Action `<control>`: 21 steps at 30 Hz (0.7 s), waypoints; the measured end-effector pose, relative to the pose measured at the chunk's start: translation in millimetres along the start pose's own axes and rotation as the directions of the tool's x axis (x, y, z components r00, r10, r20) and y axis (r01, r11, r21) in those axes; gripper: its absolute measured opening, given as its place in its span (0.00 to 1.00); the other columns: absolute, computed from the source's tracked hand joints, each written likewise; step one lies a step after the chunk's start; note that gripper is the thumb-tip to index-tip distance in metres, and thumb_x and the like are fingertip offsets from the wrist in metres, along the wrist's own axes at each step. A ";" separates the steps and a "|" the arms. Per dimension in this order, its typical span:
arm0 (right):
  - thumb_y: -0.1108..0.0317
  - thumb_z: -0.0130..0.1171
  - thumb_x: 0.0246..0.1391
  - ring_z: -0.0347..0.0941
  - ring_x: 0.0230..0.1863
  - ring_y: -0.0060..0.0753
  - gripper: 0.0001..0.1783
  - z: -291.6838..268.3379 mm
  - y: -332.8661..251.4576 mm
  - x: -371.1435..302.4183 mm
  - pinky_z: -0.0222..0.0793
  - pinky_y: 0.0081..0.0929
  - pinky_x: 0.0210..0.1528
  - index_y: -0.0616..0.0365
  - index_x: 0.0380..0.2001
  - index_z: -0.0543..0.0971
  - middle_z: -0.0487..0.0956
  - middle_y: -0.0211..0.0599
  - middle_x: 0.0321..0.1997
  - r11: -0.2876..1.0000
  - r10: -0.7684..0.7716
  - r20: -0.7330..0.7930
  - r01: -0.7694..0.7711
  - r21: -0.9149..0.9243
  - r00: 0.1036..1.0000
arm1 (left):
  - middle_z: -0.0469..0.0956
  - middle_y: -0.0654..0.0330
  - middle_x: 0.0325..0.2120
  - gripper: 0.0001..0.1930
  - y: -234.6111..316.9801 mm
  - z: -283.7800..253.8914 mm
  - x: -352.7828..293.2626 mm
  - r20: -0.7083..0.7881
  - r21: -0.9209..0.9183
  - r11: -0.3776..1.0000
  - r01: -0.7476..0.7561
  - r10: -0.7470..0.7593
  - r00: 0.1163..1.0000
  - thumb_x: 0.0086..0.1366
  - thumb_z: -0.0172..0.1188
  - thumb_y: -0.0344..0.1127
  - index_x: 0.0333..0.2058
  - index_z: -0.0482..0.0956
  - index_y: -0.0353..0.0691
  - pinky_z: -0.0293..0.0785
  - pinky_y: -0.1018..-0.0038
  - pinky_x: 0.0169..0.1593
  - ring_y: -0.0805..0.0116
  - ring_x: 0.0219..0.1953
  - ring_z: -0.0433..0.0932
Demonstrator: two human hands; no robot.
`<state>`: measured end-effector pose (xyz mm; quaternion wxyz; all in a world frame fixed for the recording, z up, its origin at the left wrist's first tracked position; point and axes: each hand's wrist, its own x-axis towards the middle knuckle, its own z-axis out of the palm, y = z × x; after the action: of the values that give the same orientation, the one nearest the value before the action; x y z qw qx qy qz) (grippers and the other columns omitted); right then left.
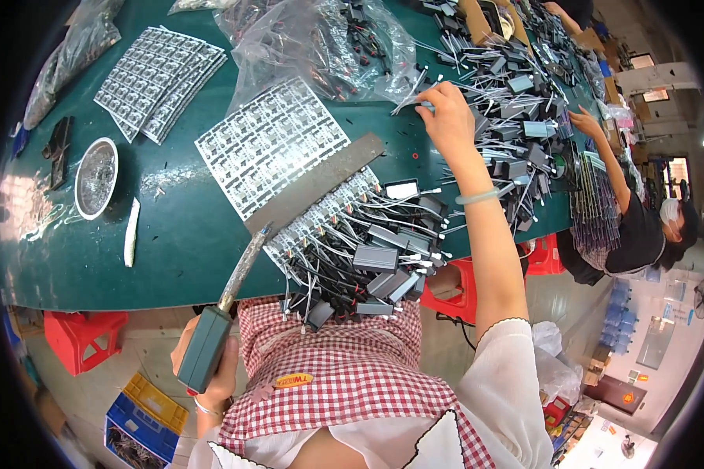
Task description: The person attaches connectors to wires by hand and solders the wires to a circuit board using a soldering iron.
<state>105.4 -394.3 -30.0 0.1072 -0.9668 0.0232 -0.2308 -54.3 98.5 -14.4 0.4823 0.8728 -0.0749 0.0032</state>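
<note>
My left hand (pixel 225 369) is wrapped around the green handle of a soldering iron (pixel 208 349), whose tip points up at the near end of a flat grey bar (pixel 314 184). The bar lies across a panel of white circuit boards (pixel 267 144). Along the panel's near side, black and white wires run from the boards to several small dark grey boxes (pixel 376 258). Farther right, my right hand (pixel 450 117) is closed, its thumb and fingers pinching thin white wires (pixel 405 102) above the table. What the wires' other ends join is unclear.
Stacked board panels (pixel 160 82), a round metal-like bowl (pixel 97 178) and a white strip (pixel 132 232) lie left on the green table (pixel 176 262). Clear plastic bags (pixel 305 47) sit at the back. A heap of wired boxes (pixel 516 117) covers the right, where another person (pixel 641 211) works.
</note>
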 end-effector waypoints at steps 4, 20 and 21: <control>0.75 0.69 0.45 0.74 0.42 0.44 0.08 11.0 8.8 4.5 0.71 0.42 0.43 0.56 0.31 0.81 0.76 0.35 0.37 0.991 -0.098 -0.012 0.097 -0.096 0.995 | 0.82 0.45 0.36 0.15 0.4 0.0 -2.0 -0.041 0.001 1.000 0.031 -0.031 0.999 0.51 0.67 0.27 0.39 0.82 0.28 0.78 0.67 0.37 0.51 0.33 0.84; 0.79 0.52 0.61 0.77 0.38 0.50 0.06 -44.5 -44.2 -30.5 0.72 0.39 0.42 0.63 0.40 0.76 0.79 0.48 0.37 0.962 0.109 0.246 -0.164 0.217 0.963 | 0.83 0.45 0.37 0.14 -2.4 2.8 1.9 0.023 -0.006 0.999 -0.042 0.042 0.999 0.50 0.67 0.24 0.38 0.83 0.29 0.80 0.67 0.39 0.50 0.35 0.85; 0.79 0.50 0.61 0.78 0.36 0.45 0.06 -40.8 -46.0 -30.9 0.73 0.37 0.40 0.64 0.40 0.76 0.79 0.47 0.37 0.904 0.234 0.306 -0.322 0.280 0.923 | 0.83 0.45 0.37 0.14 -0.9 3.0 0.7 0.015 -0.027 0.999 -0.017 0.018 1.000 0.50 0.67 0.24 0.38 0.83 0.29 0.80 0.67 0.39 0.50 0.35 0.85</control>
<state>59.2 -354.5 1.9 0.2994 -0.9443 0.1090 -0.0821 -53.6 96.3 -16.7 0.4932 0.8656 -0.0862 -0.0002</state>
